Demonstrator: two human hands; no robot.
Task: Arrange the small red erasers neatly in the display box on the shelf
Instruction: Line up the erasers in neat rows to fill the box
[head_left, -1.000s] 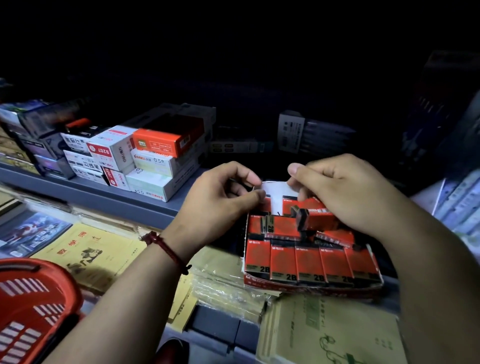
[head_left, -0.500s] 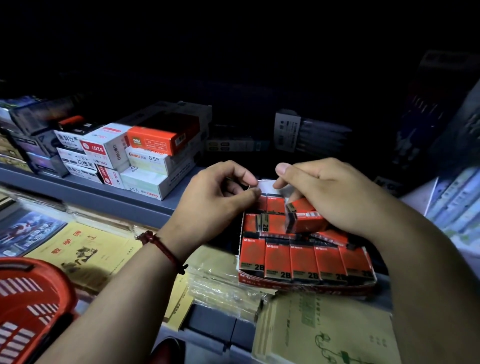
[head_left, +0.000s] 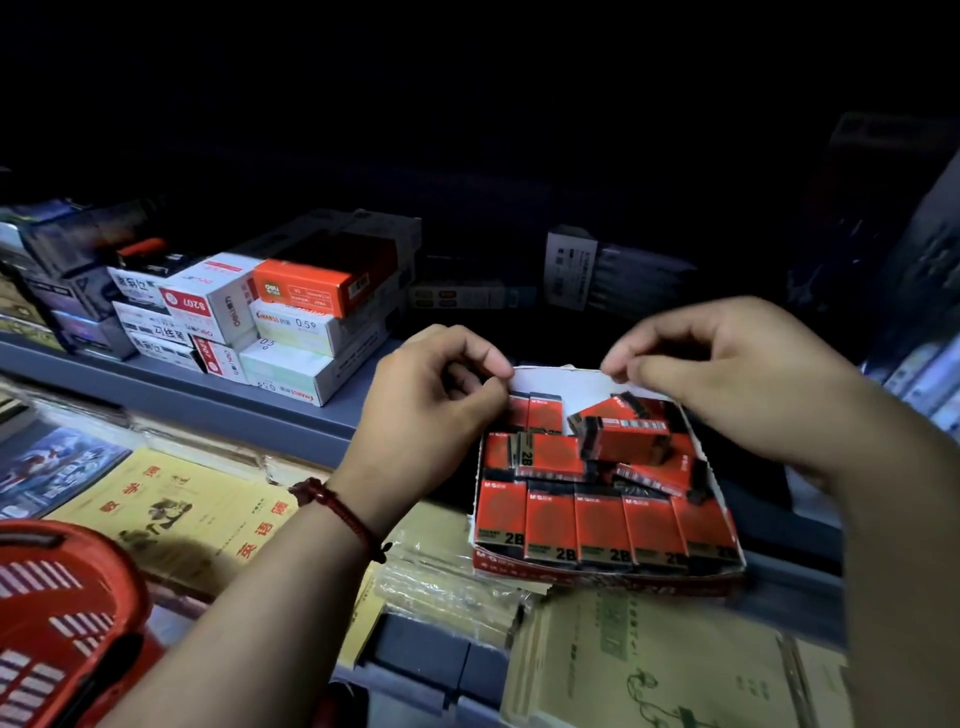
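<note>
Grey metal shelf (head_left: 171, 382), stocked.
White and orange cardboard boxes (head_left: 291, 322) are stacked at left; a red cardboard display box (head_left: 597, 571) sits at its front edge.

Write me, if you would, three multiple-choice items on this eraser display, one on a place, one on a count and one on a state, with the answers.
1. Where is the red basket?
A. at the lower left of the view
B. on the upper shelf
C. on top of the stacked boxes

2. How many front-row erasers stand side by side in the display box?
A. three
B. five
C. eight

3. What is the left hand doing?
A. lying flat on a notebook
B. pinching the box's white back flap
C. lifting an eraser out

Answers:
1 A, since the basket fills the bottom-left corner.
2 B, since five red erasers line the box's front wall.
3 B, since its thumb and forefinger close on the flap's left corner.
</note>
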